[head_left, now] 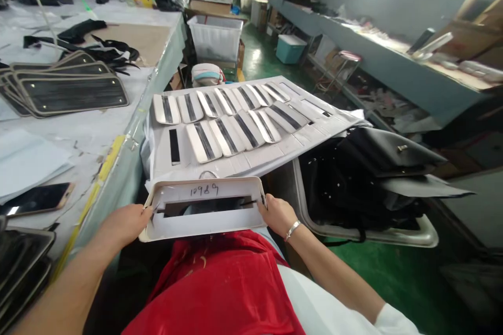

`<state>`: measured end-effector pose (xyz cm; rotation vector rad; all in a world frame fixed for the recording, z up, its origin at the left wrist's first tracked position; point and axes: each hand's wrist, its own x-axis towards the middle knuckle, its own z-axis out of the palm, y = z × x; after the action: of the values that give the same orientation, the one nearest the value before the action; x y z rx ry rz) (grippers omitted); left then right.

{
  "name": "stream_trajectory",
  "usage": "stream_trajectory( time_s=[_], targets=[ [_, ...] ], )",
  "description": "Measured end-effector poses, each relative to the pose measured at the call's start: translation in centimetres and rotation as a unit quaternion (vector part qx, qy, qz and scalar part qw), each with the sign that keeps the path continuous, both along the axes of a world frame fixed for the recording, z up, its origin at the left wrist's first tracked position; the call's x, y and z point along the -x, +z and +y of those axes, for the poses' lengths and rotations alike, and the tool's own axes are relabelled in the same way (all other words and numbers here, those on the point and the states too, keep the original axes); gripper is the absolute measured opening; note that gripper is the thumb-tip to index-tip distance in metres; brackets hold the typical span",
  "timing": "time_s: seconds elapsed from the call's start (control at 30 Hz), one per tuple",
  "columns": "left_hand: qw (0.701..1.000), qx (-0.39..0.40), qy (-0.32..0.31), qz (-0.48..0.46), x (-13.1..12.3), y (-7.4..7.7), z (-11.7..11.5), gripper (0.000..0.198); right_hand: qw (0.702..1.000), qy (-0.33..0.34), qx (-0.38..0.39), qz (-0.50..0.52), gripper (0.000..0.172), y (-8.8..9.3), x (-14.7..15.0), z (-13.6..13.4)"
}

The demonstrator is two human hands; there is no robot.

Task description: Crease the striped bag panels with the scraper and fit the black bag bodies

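A white slotted panel [204, 228] with rounded corners and a thin raised rim is held level in front of my body. Dark handwriting runs along its far side, and a long slot cuts through its middle. My left hand [131, 222] grips its left end, thumb on top. At the right end, my right hand [280, 214] pinches the rim; the fingers underneath are hidden. Just beyond lies a board [165, 165] with rectangular cut-outs. Two rows of white pieces with dark centre stripes [204, 141] rest on that board.
On the left, a worktable [113, 131] carries dark framed panels [74, 93], a phone [37, 199] and paper. To the right, a bin [420, 238] holds black bags [385, 152]. Farther off stand a white tub [216, 36] and a teal box [290, 48].
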<state>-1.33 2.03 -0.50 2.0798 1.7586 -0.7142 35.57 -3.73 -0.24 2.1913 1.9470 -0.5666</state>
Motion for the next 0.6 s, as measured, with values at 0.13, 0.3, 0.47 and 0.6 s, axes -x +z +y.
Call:
stream_trajectory(
  time_s=[0.13, 0.3, 0.47, 0.6],
  targets=[
    [0.998, -0.002, -0.065, 0.017, -0.1, 0.2, -0.1, 0.048, 1.000, -0.002, 0.001, -0.015, 0.029, -0.2, 0.3, 0.3],
    [0.996, -0.022, 0.063, -0.052, -1.1, 1.1, -0.2, 0.053, 1.000, 0.013, -0.005, -0.009, 0.024, -0.7, 0.2, 0.7],
    [0.993, -0.051, 0.084, -0.059, -1.2, 1.1, 0.0, 0.050, 1.000, 0.011, 0.009, 0.016, 0.026, -0.5, -0.2, 1.0],
    [0.991, -0.059, 0.069, -0.094, -0.5, 0.7, -0.9, 0.049, 0.997, 0.008, -0.003, 0.072, 0.038, 0.8, -1.5, 1.5]
  ],
)
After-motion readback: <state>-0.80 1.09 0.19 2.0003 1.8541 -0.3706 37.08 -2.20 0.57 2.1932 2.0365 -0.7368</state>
